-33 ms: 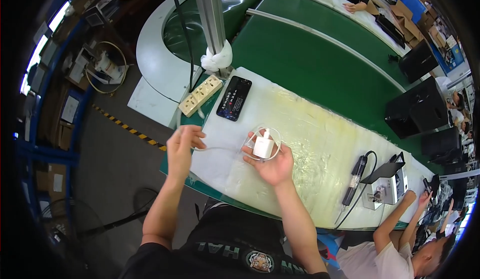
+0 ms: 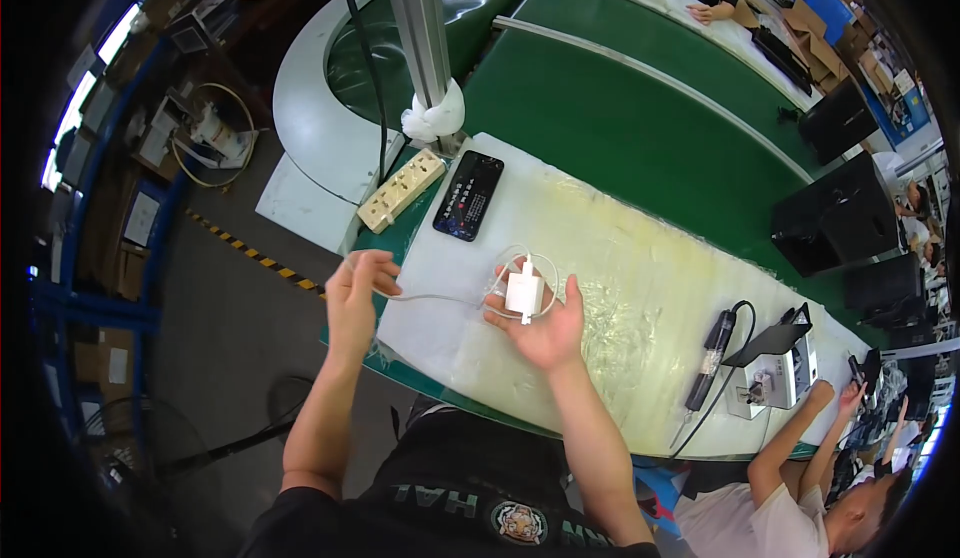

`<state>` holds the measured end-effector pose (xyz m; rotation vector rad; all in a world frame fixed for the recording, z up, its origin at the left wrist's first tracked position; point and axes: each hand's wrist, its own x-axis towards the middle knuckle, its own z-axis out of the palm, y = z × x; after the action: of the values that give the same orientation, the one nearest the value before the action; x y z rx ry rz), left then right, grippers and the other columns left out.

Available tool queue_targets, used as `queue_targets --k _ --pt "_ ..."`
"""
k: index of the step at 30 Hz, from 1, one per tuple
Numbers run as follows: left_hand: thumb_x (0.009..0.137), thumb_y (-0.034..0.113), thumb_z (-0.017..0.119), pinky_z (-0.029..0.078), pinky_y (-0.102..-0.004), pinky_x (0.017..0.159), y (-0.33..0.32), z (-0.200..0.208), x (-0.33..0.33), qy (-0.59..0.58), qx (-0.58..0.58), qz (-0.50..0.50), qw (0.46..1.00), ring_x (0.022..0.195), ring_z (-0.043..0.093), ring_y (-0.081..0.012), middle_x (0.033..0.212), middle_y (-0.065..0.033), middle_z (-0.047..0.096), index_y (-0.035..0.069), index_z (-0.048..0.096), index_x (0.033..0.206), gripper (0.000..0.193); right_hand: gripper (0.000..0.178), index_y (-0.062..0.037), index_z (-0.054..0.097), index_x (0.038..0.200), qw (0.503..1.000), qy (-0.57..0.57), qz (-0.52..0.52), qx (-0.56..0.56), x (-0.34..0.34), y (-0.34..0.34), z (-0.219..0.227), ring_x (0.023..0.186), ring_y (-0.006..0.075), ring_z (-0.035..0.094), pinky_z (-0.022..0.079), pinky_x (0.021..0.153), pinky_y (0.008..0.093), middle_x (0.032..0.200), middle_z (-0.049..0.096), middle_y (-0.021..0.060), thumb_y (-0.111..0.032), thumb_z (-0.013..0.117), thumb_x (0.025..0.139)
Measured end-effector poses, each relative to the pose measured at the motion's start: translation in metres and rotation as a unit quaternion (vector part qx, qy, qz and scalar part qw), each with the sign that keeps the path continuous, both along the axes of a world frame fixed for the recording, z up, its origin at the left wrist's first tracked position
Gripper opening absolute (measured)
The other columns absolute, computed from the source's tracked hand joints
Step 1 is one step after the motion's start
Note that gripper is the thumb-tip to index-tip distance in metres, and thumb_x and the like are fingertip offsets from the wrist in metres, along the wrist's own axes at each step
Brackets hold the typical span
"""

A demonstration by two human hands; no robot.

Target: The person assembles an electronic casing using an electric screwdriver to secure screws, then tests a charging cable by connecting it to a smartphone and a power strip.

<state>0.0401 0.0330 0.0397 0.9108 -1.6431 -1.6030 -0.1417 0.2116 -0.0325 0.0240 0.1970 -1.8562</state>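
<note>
My right hand [image 2: 555, 338] is palm up above the white-covered table, its fingers curled round a white charger plug [image 2: 525, 293]. A white charging cable [image 2: 435, 297] is plugged into the charger and loops around it over the palm. From there the cable runs left, drawn out nearly straight, to my left hand [image 2: 352, 298]. That hand is closed in a pinch on the cable at the table's left edge; its fingertips are partly hidden.
Beyond my hands lie a black smartphone [image 2: 468, 196] and a cream power strip [image 2: 401, 191], beside a metal post [image 2: 420, 38]. To the right are a black electric screwdriver [image 2: 710, 358] and a white boxy device [image 2: 770, 383]. A co-worker [image 2: 760, 513] sits at right; a green conveyor belt [image 2: 640, 148] runs behind.
My left hand has moved slightly left and the cable between the hands is straighter. The charger has turned a little in my right palm.
</note>
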Motion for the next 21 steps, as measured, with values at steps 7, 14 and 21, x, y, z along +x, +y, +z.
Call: queue_targets --k 7,14,21 --pt "0.104 0.03 0.045 0.046 -0.0235 0.054 -0.015 -0.011 0.056 -0.082 0.024 0.097 0.992 0.058 0.058 -0.0108 0.085 -0.0057 0.065 0.001 0.063 0.099 0.035 0.051 -0.0035 0.053 0.131 0.948 0.196 0.037 0.248 0.0 -0.016 -0.026 0.096 0.0308 0.066 0.055 0.081 0.043 0.112 0.065 0.0159 -0.043 0.041 0.102" --pt "0.097 0.032 0.055 0.044 -0.0268 0.045 -0.001 -0.034 0.064 -0.397 0.043 -0.035 0.916 0.048 0.058 -0.0123 0.058 -0.006 0.061 -0.003 0.064 0.082 0.039 0.041 -0.0002 0.054 0.128 0.936 0.285 -0.025 0.203 0.008 -0.019 -0.02 0.094 0.0248 0.066 0.054 0.08 0.0381 0.111 0.065 0.0135 -0.031 0.053 0.101" --pt "0.097 0.041 0.051 0.053 -0.0365 0.063 0.007 -0.006 0.024 -0.529 0.02 -0.1 0.842 0.061 0.067 -0.0251 0.062 -0.0129 0.066 -0.003 0.07 0.073 0.053 0.035 -0.006 0.055 0.124 0.998 0.045 -0.046 0.025 0.001 -0.005 -0.034 0.093 0.0239 0.066 0.056 0.079 0.0364 0.11 0.065 0.0131 -0.032 0.051 0.102"
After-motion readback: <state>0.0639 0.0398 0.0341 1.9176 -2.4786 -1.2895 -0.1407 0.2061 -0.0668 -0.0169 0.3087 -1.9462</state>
